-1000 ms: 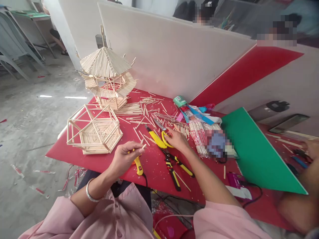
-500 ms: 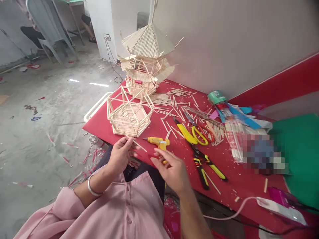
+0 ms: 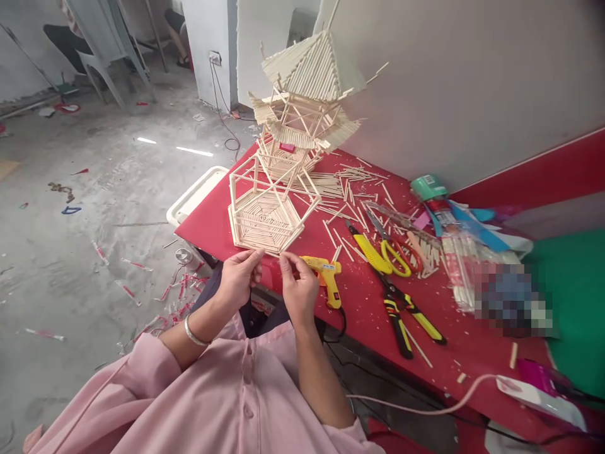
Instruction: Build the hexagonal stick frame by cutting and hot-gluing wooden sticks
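A thin wooden stick [image 3: 271,253] spans between my hands at the front of the hexagonal stick frame [image 3: 265,221]. My left hand [image 3: 239,277] pinches its left end, and my right hand [image 3: 300,287] pinches the right end. Whether the stick touches the frame's base, I cannot tell. Just right of my right hand lies a yellow glue gun [image 3: 329,274], its nozzle partly hidden behind the fingers. Behind the frame stands a tiered stick pagoda [image 3: 307,94] with a slatted roof.
Loose sticks [image 3: 326,184] lie scattered over the red table [image 3: 203,221]. To the right are yellow-handled scissors [image 3: 396,258], black-and-yellow cutters [image 3: 401,309], bagged sticks [image 3: 460,271] and a white power strip [image 3: 539,400]. A white stool [image 3: 196,192] stands at the table's left edge.
My right hand has moved left from beside the glue gun and taken hold of the stick's free end. The stick has turned nearly level. The whole view has shifted slightly.
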The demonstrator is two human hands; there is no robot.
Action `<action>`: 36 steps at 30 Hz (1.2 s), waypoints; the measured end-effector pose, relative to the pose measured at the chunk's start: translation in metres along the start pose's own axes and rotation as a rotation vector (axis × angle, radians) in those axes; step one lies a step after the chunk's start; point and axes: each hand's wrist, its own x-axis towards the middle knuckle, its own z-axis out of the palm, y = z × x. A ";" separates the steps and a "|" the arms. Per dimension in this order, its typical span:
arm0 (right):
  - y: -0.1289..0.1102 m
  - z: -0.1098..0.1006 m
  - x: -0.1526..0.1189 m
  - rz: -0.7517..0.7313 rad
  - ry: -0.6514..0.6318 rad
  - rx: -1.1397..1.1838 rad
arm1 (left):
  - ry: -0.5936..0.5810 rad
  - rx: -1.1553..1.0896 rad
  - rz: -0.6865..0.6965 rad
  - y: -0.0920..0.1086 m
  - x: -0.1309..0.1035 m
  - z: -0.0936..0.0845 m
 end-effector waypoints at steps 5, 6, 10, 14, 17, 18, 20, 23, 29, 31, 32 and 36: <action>0.008 -0.008 -0.017 -0.067 0.126 -0.180 | 0.052 -0.014 0.046 0.000 0.007 -0.002; 0.009 -0.014 -0.019 -0.117 0.133 -0.255 | 0.056 -0.015 0.050 0.000 0.008 -0.002; 0.016 -0.049 -0.018 -0.161 0.218 -0.637 | 0.074 0.003 0.057 0.001 0.009 -0.001; 0.022 -0.075 -0.002 0.090 0.121 -0.774 | 0.081 0.001 0.062 0.000 0.009 0.002; 0.029 -0.082 0.007 0.294 0.079 -0.669 | 0.087 -0.013 0.059 -0.002 0.010 0.001; 0.031 -0.084 0.009 0.329 0.063 -0.625 | 0.088 -0.019 0.056 -0.002 0.011 0.001; 0.035 -0.087 0.010 0.344 0.011 -0.561 | 0.086 -0.031 0.050 -0.004 0.012 -0.001; 0.042 -0.091 0.009 0.328 -0.029 -0.570 | 0.079 -0.042 0.047 -0.007 0.012 -0.004; 0.037 -0.093 0.001 0.335 0.092 -0.462 | 0.075 -0.071 0.052 -0.009 0.012 -0.006; 0.024 -0.093 -0.006 0.256 0.136 -0.448 | 0.081 -0.074 0.040 -0.008 0.012 -0.006; 0.015 -0.093 -0.009 0.204 0.162 -0.470 | 0.087 -0.079 0.034 -0.008 0.012 -0.006; -0.021 -0.087 -0.020 -0.139 0.224 -0.647 | 0.095 -0.108 0.013 -0.006 0.012 -0.006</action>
